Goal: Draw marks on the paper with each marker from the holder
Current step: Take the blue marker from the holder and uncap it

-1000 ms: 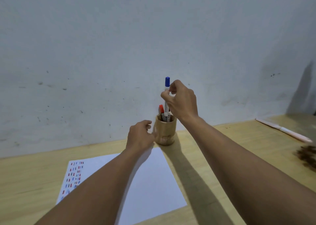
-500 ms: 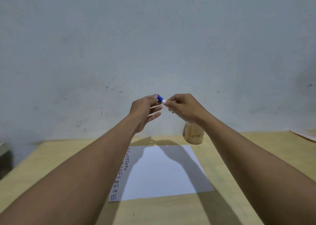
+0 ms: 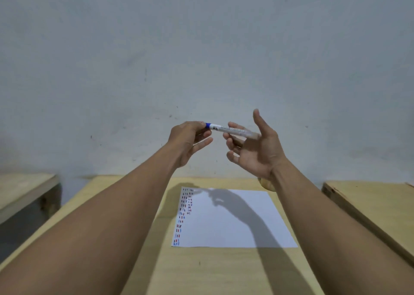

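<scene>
A white marker with a blue cap point(image 3: 228, 129) is held level in the air in front of the wall. My left hand point(image 3: 188, 141) pinches its blue cap end between thumb and fingertips. My right hand point(image 3: 253, 147) is spread, thumb up, and the marker's barrel lies across its fingers without a closed grip. Below on the table lies the white paper point(image 3: 235, 220), with columns of short red, blue and black marks point(image 3: 184, 207) along its left edge. The wooden holder point(image 3: 266, 184) stands at the paper's far right corner, mostly hidden behind my right wrist.
The paper rests on a light wooden table point(image 3: 201, 270) against a grey wall. Another wooden tabletop point(image 3: 371, 207) stands close on the right, and a lower wooden surface point(image 3: 22, 189) on the left, each separated from the table by a gap.
The blue marker left the holder in my right hand and rose. My left hand came off the holder and took the cap end; my right hand's fingers spread apart.
</scene>
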`<state>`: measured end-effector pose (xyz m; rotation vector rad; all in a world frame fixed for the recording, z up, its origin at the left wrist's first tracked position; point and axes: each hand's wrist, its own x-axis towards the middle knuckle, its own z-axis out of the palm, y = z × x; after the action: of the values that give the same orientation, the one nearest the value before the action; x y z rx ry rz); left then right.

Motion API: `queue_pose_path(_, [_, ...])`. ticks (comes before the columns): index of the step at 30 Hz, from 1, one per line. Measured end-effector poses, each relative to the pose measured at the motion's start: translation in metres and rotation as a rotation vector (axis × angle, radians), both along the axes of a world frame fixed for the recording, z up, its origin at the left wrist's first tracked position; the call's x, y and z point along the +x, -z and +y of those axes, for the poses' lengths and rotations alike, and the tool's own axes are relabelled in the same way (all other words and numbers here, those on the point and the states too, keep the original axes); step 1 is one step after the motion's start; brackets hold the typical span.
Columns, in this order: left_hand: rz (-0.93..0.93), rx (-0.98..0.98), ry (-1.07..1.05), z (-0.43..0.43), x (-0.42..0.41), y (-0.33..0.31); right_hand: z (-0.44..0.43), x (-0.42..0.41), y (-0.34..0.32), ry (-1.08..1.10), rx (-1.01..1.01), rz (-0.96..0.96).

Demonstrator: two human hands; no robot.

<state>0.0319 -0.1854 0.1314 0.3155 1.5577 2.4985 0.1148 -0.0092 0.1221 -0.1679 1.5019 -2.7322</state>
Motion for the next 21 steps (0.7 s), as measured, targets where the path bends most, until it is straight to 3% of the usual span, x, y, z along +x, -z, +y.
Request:
queue_pose_path(3, [0.03,-0.024,0.007,0.001,-0.002,0.004,-0.02,-0.012,0.013,0.128,-0.138,0.035])
queue_pose_path(8, [0.107,-0.143,0.05,0.001,-0.005,0.021,-0.042,-0.03,0.032,0.417,0.054,-0.006])
queue_pose_path(15, [0.241,-0.364,0.061,-0.013,-0.014,0.04,-0.044,-0.037,0.05,0.429,0.058,0.022])
queue_pose_path(21, [0.179,-0.419,-0.006,-0.035,-0.025,0.05,-0.049,-0.04,0.055,0.436,0.042,0.016])
